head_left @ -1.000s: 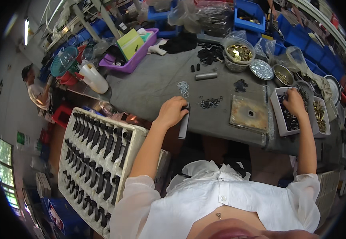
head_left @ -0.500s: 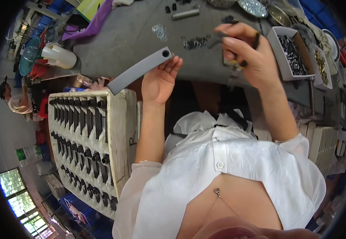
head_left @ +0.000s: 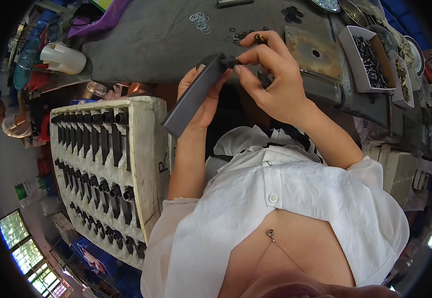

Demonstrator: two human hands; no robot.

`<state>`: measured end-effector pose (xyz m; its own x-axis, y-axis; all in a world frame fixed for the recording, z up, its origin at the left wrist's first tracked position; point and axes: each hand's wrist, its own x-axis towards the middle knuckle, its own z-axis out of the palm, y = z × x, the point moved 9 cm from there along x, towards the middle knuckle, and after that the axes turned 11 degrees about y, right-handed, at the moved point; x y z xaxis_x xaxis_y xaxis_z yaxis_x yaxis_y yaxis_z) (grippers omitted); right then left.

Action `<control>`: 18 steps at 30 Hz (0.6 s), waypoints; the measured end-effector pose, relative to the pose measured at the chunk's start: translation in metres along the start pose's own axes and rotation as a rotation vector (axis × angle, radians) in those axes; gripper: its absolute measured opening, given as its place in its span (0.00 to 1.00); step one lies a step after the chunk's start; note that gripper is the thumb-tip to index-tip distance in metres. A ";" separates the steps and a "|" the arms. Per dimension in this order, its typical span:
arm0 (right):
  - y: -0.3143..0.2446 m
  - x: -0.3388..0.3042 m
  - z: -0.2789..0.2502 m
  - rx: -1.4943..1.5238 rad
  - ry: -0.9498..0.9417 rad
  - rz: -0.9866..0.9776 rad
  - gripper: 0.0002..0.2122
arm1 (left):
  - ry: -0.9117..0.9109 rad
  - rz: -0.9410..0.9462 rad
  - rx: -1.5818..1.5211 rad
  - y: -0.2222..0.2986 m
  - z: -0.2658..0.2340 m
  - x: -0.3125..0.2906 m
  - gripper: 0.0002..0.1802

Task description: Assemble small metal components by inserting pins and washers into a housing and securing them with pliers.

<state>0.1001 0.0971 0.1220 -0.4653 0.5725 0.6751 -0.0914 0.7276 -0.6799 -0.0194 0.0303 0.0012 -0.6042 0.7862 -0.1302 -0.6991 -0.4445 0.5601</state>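
My left hand (head_left: 207, 110) is closed around a dark grey, flat lever handle (head_left: 193, 99), held tilted above the near edge of the table. Its upper end points away from me and to the right. Against that end my right hand (head_left: 281, 82) pinches a small black round part (head_left: 231, 62) between thumb and fingertips, touching the handle. A slim tool with a yellow-and-black piece (head_left: 259, 39) is tucked among the right fingers; most of it is hidden. Beyond the hands, small black rings (head_left: 237, 37) lie scattered on the table.
A white foam tray (head_left: 149, 149) with rows of black handles stands at left. Pale rings (head_left: 199, 21) lie on the grey table (head_left: 141, 54). Rightward are a stained metal plate (head_left: 303, 49) with a hole and a white box (head_left: 375, 89) of dark metal pieces. Another person (head_left: 14, 121) is far left.
My right hand has moved left to the handle's end, where a small black part now shows in its fingertips. My left hand has turned the handle, and the metal plate has come into sight.
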 end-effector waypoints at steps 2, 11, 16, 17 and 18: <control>0.022 -0.003 0.012 -0.061 -0.111 0.152 0.06 | 0.003 0.042 0.160 0.011 -0.011 0.007 0.08; 0.082 -0.017 0.062 -0.558 -0.484 0.110 0.08 | -0.179 0.679 1.392 0.043 0.026 0.025 0.13; 0.073 -0.008 0.038 -0.568 -0.510 0.131 0.13 | -0.303 0.887 1.572 0.033 0.060 0.007 0.11; 0.072 0.000 0.026 -0.409 -0.409 0.214 0.16 | -0.314 0.974 1.628 0.034 0.065 0.004 0.10; 0.072 0.007 0.013 -0.252 -0.309 0.303 0.20 | -0.311 0.975 1.633 0.037 0.065 0.006 0.10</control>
<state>0.0786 0.1485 0.0740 -0.6807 0.6611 0.3155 0.2861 0.6365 -0.7163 -0.0236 0.0466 0.0745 -0.2977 0.6720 0.6781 0.8788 -0.0847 0.4697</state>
